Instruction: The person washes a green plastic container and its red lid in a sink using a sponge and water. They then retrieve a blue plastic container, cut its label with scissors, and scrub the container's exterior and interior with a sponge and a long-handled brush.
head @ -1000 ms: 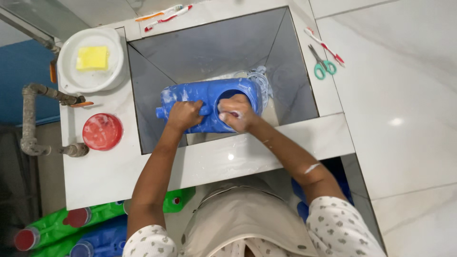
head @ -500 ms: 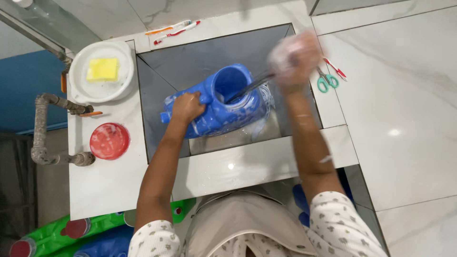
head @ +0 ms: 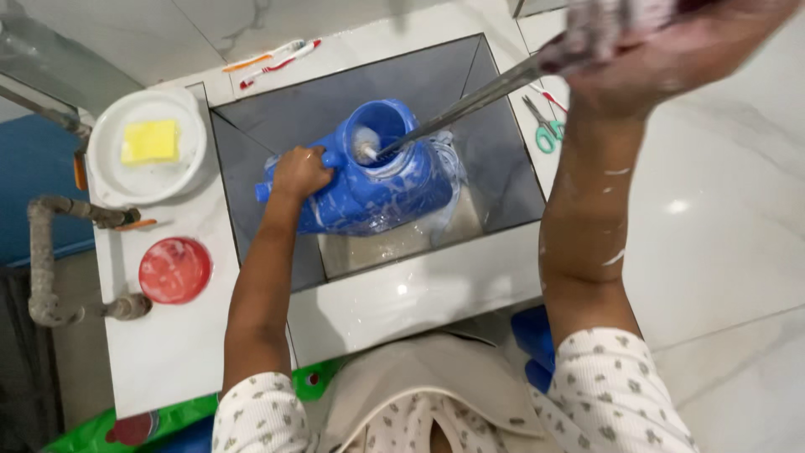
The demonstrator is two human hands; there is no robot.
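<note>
A blue plastic jug [head: 369, 189] stands soapy in a grey square sink [head: 495, 168], its wide mouth facing up. My left hand [head: 300, 172] grips the jug at its handle side. My right hand [head: 662, 46], covered in foam, is raised high at the top right and holds a long thin brush [head: 453, 113]. The brush's bristled white tip sits at the jug's mouth. Foam streaks run down my right forearm.
A white bowl [head: 180, 168] with a yellow sponge [head: 151, 140] and a red lid [head: 174, 270] lie on the counter at the left. Toothbrushes [head: 272, 60] lie behind the sink, green scissors [head: 547, 134] to its right. Pipes [head: 50, 252] run along the far left.
My right hand left the jug's mouth and rose up to the right, drawing the long brush out. The jug was tipped more upright under my left hand.
</note>
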